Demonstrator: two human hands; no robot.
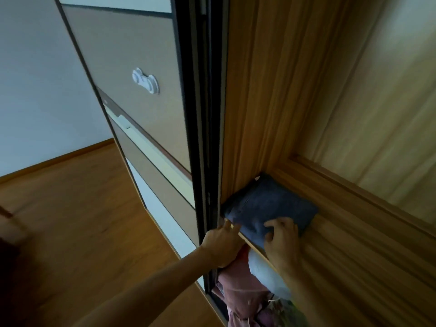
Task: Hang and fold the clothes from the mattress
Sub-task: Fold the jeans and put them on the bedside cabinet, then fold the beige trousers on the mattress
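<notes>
A folded dark blue garment (271, 206) lies flat on a wooden wardrobe shelf (354, 244), pushed into the left corner against the side wall. My right hand (282, 241) rests on the garment's near edge with its fingers spread over the cloth. At the shelf's front left corner my left hand (223, 244) has its fingers touching the shelf edge beside the garment, and it holds nothing. The mattress is out of view.
Below the shelf hang a pink garment (238, 286) and a pale blue one (266, 274). The dark-framed sliding wardrobe door (146, 97) stands to the left, with a white child lock (145, 81) on it. Wooden floor (82, 220) spreads below on the left.
</notes>
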